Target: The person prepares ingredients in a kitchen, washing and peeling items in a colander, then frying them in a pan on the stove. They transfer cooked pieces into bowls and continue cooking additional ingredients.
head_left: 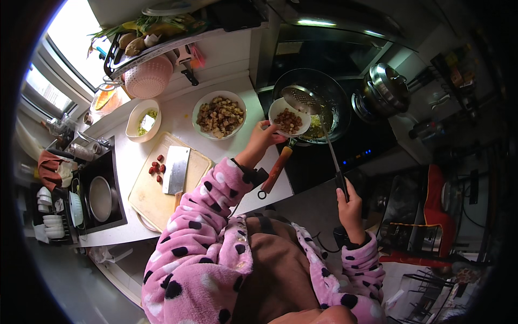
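My left hand (263, 139) grips a small white bowl (306, 125) at its near side and holds it over the near left part of a dark wok (342, 100). Brown diced pieces (287, 121) lie in that bowl. With its fingers closed round the black handle, my right hand (352, 211) holds a metal skimmer (300, 100). The skimmer's perforated head is just above the bowl's far edge; whether they touch I cannot tell. Pale greenish bits (315, 122) show in the wok, partly hidden by the bowl and the skimmer.
The wok's wooden handle (279, 166) juts toward me. Left of it are a bowl of brown chunks (219, 116), a cream bowl (133, 129) with green bits, and a cutting board (144, 194) with a cleaver (176, 168) and several red dates (157, 165). A lidded pot (387, 89) stands right.
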A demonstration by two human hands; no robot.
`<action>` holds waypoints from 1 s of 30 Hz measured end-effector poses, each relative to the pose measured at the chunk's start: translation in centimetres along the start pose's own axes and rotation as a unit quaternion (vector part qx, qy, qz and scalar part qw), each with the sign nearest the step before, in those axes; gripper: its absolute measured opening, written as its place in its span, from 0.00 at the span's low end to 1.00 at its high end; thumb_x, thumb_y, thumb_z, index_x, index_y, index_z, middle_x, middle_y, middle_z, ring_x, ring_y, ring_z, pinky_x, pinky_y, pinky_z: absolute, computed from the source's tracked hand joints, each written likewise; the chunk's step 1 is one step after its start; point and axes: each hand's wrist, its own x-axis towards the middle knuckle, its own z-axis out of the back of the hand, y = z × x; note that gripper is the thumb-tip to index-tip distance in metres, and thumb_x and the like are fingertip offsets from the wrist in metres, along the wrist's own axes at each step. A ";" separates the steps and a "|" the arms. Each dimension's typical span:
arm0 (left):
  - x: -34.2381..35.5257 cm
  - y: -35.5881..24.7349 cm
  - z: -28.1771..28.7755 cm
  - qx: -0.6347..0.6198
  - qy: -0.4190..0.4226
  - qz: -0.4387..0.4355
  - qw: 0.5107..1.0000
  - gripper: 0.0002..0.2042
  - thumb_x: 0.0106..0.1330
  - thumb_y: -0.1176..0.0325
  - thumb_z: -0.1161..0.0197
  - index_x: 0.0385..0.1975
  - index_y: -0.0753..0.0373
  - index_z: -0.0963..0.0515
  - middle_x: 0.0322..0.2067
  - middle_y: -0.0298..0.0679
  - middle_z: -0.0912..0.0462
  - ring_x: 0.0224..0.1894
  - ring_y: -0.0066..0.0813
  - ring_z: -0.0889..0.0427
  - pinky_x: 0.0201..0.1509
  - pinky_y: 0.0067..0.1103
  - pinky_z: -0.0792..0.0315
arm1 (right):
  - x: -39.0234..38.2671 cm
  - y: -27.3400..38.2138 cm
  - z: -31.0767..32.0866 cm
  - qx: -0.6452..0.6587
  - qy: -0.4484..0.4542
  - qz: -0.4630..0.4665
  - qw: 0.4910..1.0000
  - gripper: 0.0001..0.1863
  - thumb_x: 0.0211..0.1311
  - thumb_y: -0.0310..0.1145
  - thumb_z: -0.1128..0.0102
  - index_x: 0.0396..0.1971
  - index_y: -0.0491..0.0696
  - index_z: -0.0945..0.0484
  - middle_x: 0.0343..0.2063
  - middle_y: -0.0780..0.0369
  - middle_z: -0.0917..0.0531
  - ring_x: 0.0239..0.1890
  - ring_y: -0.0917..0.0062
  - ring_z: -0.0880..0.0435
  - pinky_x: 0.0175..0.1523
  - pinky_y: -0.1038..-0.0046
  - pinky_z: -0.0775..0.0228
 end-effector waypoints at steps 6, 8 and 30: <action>-0.9 -1.1 3.6 -0.037 0.002 0.030 0.999 0.19 0.59 0.67 0.41 0.46 0.70 0.36 0.31 0.44 0.24 0.29 0.34 0.20 0.37 0.25 0.22 | 4.2 -3.3 2.8 0.467 0.072 -0.322 0.821 0.10 0.66 0.35 0.54 0.35 0.45 0.27 0.17 0.67 0.30 0.09 0.89 0.38 0.11 0.87 0.53; -1.5 -1.5 5.2 -0.025 -0.037 0.039 0.998 0.18 0.59 0.68 0.41 0.43 0.71 0.35 0.30 0.42 0.26 0.25 0.31 0.20 0.33 0.22 0.21 | 6.0 -6.6 1.3 0.243 0.011 -0.302 0.922 0.09 0.65 0.35 0.53 0.36 0.46 0.26 0.15 0.69 0.31 0.09 0.90 0.38 0.11 0.86 0.53; -9.9 -2.6 10.6 -0.084 -0.090 -0.028 0.992 0.15 0.60 0.69 0.44 0.42 0.68 0.37 0.24 0.42 0.24 0.24 0.29 0.21 0.32 0.20 0.23 | 10.5 -6.9 -1.0 0.376 0.207 -0.526 0.735 0.11 0.63 0.37 0.52 0.35 0.44 0.31 0.18 0.65 0.29 0.12 0.87 0.38 0.11 0.86 0.52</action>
